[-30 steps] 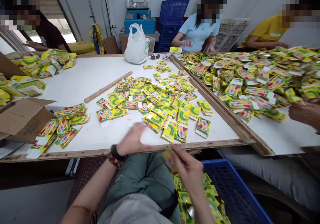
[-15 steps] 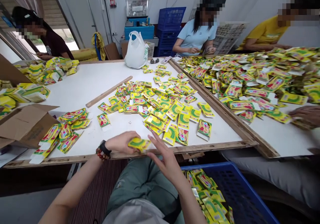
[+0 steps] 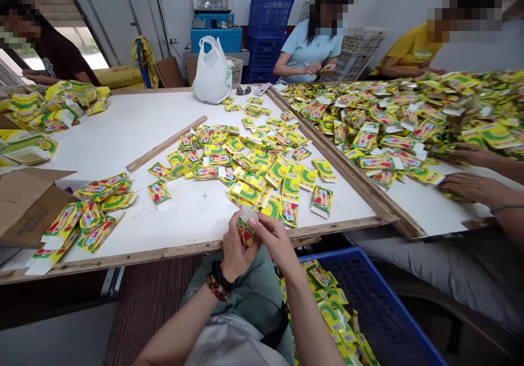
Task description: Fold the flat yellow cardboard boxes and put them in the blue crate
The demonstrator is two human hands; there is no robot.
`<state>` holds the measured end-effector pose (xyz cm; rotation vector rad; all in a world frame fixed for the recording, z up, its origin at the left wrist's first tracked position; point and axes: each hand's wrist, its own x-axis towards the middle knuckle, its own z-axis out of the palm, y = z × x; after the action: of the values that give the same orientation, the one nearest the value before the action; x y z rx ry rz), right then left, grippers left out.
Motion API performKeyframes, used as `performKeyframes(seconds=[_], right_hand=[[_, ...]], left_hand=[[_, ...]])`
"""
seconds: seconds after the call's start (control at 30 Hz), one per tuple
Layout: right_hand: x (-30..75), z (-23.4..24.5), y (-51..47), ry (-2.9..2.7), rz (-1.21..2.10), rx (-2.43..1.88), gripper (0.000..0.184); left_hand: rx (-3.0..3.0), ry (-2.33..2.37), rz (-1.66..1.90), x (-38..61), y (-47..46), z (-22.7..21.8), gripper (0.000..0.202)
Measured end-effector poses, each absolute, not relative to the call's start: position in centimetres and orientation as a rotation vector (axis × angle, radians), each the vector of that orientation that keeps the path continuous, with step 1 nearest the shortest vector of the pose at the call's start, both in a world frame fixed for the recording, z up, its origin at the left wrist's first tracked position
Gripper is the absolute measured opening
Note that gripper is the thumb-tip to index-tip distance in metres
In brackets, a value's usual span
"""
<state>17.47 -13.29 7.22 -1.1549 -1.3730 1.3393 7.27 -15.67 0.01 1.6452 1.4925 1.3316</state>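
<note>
Bench: white top [image 3: 184, 216] with a wooden rim; every place below is taken from it.
Held packet: a small printed carton [image 3: 246, 234] at the bench's near edge, between the two hands, standing roughly on end with a white flap [image 3: 248, 213] uppermost.
Left hand: wrapped around the carton [image 3: 235, 249] from its left side, gripping it.
Right hand: fingers curled in and gripping the carton's other side [image 3: 276, 238], thumb at the base of the flap.
Blue crate: below the bench's near edge, toward its right [image 3: 401, 303]; many yellow-green cartons [image 3: 327, 311] lie jumbled inside.
Cardboard box: on the bench's left end, flaps open [image 3: 36, 208]; its contents cannot be made out.
Plastic bag: white, upright at the bench's far edge [image 3: 210, 77]; what it holds is hidden.
Loose pile: similar cartons [image 3: 262, 169] spread over the bench's middle.
Changed since half a second ago: the carton was blurred and lying flatter, yellow face showing, with the right hand's fingers spread beside it; now it is tipped up and both hands close on it.
</note>
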Motion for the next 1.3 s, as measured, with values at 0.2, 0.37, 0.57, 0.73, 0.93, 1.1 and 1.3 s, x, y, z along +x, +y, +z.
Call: performKeyframes(seconds=[0.2,0.37,0.57,0.73,0.93,1.1,1.3], right_hand=[[16.5,5.6,-14.3,-1.077,1.344,-1.166,0.043],[16.3,5.8,-15.7,-1.441,1.135,-1.224,0.034],[17.2,5.8,-15.2,-1.467,1.003,-1.384,0.036],[16.8,5.7,-14.8,-1.797,0.928,-1.282,0.036],[19.1,4.3,-17.3,-1.881,0.638,-1.293,0.039],[27.7,4.4,-20.3,-1.863,0.451,-1.816,0.051],[24.5,4.8,-18.2,-1.630,0.765,-1.606,0.056]], left_hand=[[1.765,1.374,1.371,6.6,-15.7,-1.0,0.054],[1.759,1.307,1.208,6.4,-15.9,-1.1,0.065],[1.700,1.308,1.114,6.5,-15.8,-0.4,0.061],[1.678,1.296,1.161,6.5,-15.8,-0.5,0.054],[1.918,1.085,0.939,4.6,-14.9,1.1,0.063],[2.121,1.781,0.806,-6.0,-6.4,4.6,0.058],[2.157,2.059,0.523,-11.2,-1.6,6.9,0.028]])
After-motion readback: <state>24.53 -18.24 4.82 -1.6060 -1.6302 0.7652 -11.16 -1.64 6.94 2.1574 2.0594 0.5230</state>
